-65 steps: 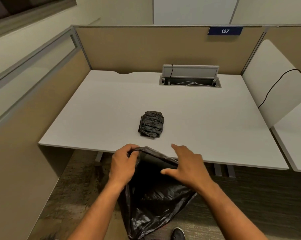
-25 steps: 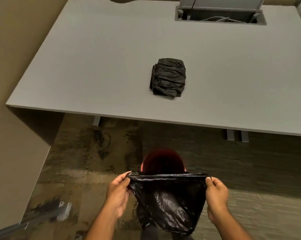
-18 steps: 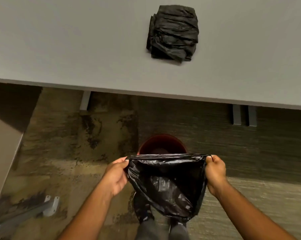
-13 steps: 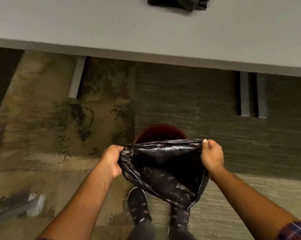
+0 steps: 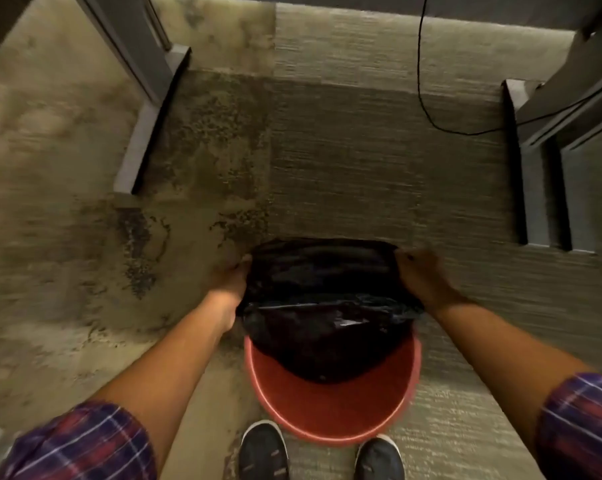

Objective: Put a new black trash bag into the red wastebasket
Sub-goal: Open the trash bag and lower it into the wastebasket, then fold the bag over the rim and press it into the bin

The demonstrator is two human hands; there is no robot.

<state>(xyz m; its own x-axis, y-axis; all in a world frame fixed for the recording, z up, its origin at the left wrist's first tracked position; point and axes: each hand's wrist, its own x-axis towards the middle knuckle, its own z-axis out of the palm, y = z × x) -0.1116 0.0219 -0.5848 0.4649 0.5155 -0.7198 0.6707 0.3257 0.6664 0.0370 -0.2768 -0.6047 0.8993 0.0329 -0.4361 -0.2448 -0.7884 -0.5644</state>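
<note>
Head view, looking straight down. Item 1: black trash bag [image 5: 327,306], glossy thin film, mouth stretched wide between 2 hands, its body sagging down into the far half of the wastebasket opening; the bottom of the bag hangs inside, though how deep cannot be told. Item 2: red wastebasket [image 5: 330,407], round, upright on the carpet [image 5: 344,174], its near inner wall and near rim bare, its far rim hidden under the bag. Item 3: left hand [image 5: 228,282], at the bag's left edge, fingers closed on the film there. Item 4: right hand [image 5: 419,271], at the bag's right edge, fingers likewise clamped on the hem; both images are blurred, so the exact pinch is unclear. Item 5: 2 dark shoes [image 5: 264,452], just beside the basket's near side. Item 6: plaid sleeves [image 5: 81,445], pushed up both forearms. Item 7: grey worktop legs [image 5: 147,109], left and right, well apart from the basket, with a black cable [image 5: 422,81] trailing across the floor between them. Step in hand, as judged: lowering the opened bag into the basket; lining not yet complete. Next move calls for drawing the near hem toward the shoes, folding the mouth over the whole rim, and pressing the body down without tearing the film.
</note>
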